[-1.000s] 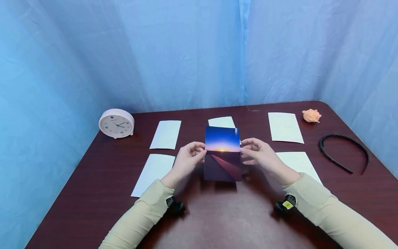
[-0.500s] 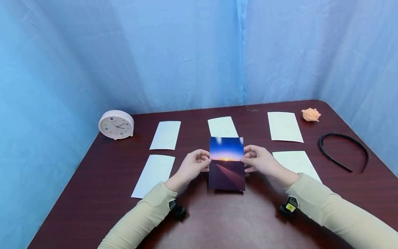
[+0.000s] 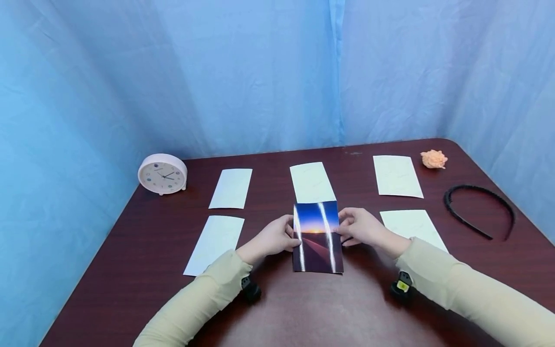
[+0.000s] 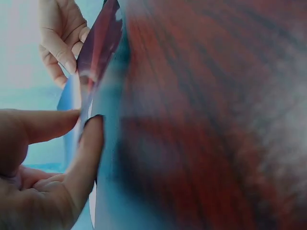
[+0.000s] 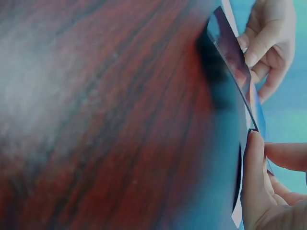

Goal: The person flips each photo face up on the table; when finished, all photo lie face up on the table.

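A glossy sunset photo print [image 3: 315,253], blue above and dark below with a road, lies low over the middle of the table, picture side up. My left hand [image 3: 274,235] pinches its left edge between thumb and fingers. Its right edge is pinched by my right hand [image 3: 363,226]. Both wrist views show the print [image 4: 98,48] edge-on, slightly off the tabletop, with a thumb and fingertips on each side. Just behind it lies a white card [image 3: 313,183], whose near edge meets the print's top edge in the head view.
More white cards lie on the dark wooden table [image 3: 130,270]: two at left [image 3: 231,188], two at right [image 3: 398,176]. A white clock [image 3: 163,174] stands back left. An orange crumpled flower-like thing [image 3: 433,159] and a black headband [image 3: 479,212] are at right. Blue curtains [image 3: 243,72] surround the table.
The print has come down and toward me, tilting flatter, and bright glare streaks now cross it. The white card behind it has come into fuller view. Both hands keep their hold.
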{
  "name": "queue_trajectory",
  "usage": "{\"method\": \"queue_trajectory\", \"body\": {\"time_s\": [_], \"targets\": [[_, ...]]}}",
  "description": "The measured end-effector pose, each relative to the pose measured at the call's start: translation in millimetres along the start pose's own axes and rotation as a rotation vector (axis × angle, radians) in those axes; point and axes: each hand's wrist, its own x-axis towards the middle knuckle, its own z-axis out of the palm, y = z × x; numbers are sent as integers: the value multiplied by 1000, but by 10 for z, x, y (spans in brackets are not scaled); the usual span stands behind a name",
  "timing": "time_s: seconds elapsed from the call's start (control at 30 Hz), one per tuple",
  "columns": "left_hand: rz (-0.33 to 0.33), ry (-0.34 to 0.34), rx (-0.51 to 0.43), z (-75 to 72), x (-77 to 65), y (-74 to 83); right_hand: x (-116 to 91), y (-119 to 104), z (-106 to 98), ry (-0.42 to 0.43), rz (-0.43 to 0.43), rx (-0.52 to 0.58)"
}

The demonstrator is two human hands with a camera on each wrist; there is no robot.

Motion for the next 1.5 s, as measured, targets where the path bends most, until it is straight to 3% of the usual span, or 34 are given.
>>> {"method": "queue_trajectory", "body": {"time_s": [0.33,0.63,0.83,1.1,1.5], "targets": [[-54,-111,195,23,37,44,55,73,25,-64,66,-31],[-104,-149,46,1,77,-10,117,66,-21,-76,75,-87],[-100,-150,-31,-3,88,-41,165,26,-49,-80,95,-149],[-83,-84,-34,-17,63,-40,189,-1,-32,-88,108,-163],[-81,-62,-46,-17,71,-29,162,-18,5,-16,98,-206]]}}
